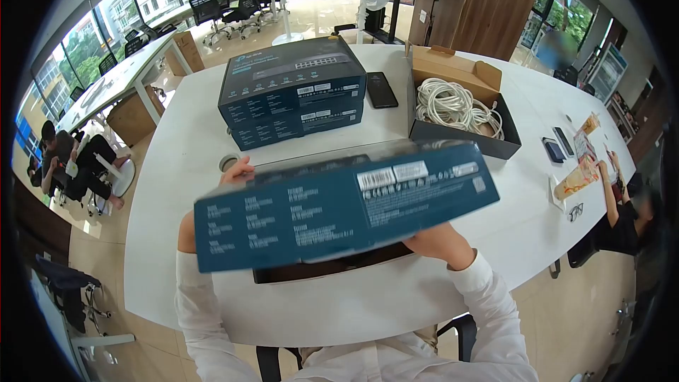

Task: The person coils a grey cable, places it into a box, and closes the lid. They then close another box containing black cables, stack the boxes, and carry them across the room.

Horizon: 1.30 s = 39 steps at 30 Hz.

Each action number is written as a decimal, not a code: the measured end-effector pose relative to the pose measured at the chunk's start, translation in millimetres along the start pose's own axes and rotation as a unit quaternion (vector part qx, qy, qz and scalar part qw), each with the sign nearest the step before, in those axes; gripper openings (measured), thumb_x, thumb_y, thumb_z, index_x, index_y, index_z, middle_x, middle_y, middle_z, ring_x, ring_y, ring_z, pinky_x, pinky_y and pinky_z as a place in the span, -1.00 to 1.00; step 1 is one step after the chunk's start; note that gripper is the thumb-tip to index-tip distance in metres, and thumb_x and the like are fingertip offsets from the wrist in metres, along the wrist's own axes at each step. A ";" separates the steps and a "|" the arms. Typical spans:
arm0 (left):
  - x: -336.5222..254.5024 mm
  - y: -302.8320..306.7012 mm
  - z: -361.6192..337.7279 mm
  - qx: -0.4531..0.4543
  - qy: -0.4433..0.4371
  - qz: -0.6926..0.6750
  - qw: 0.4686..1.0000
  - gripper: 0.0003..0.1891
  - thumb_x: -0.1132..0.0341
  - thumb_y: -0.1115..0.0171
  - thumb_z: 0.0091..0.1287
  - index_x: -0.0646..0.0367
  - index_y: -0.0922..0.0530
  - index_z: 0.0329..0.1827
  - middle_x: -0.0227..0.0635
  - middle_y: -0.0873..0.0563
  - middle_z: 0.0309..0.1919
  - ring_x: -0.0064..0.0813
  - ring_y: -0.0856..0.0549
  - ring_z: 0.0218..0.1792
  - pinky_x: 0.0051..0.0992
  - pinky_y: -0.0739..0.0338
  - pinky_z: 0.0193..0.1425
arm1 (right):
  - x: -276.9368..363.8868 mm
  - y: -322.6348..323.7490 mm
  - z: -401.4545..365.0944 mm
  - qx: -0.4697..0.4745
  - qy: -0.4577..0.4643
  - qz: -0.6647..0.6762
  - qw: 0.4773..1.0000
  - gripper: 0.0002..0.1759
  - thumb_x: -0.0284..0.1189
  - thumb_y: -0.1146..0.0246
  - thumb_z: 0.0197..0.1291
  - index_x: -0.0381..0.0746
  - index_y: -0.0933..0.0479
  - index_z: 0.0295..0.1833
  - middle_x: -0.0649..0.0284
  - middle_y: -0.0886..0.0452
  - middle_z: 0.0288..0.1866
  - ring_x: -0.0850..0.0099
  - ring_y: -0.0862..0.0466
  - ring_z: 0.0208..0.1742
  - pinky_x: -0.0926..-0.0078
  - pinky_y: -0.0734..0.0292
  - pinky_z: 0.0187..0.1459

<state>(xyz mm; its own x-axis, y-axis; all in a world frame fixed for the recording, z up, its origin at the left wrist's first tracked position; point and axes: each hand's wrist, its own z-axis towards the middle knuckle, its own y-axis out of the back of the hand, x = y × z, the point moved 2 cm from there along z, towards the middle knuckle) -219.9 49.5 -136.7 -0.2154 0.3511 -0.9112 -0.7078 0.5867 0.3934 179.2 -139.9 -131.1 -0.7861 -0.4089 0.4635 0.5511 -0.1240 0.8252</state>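
A dark teal cardboard box (332, 212), with white print and barcode labels on its long side, is tilted up in front of me. My left hand (237, 170) grips its left end, with fingertips showing above the far edge and the rest hidden behind the box. Under the lower right edge, my right hand (440, 244) holds the box, its fingers partly covered. Below the box, a dark open edge (332, 266) shows over the white table (170, 191); what it belongs to is mostly hidden.
Two stacked network switch boxes (293, 92) stand behind. Beside them lie a black phone (382, 90) and an open box (467, 140) of coiled white cable (456, 105). Drink cups (576, 178), glasses (576, 212) and a seated person (626, 216) are at right. A tape roll (228, 163) sits near my left hand.
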 end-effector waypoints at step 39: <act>55.2 -43.1 -78.5 -0.160 -0.117 -0.234 0.952 -0.47 0.09 0.14 0.66 0.24 -0.23 0.54 -0.19 -0.40 0.46 -0.38 -0.53 0.34 -0.36 -0.38 0.49 | -0.2 82.0 -2.8 -0.164 -0.098 0.246 0.950 -0.73 -0.66 -0.14 0.39 -0.40 -0.41 0.18 0.21 -0.62 -0.04 0.42 -0.64 0.06 0.49 -0.50 0.13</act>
<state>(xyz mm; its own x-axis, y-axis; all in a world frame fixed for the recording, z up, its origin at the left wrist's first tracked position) -254.1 -13.7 -213.6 0.3026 0.2819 -0.9105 -0.8667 0.4789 -0.1398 225.3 -152.5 -64.4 -0.4295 -0.3178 0.8453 0.8980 -0.2497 0.3624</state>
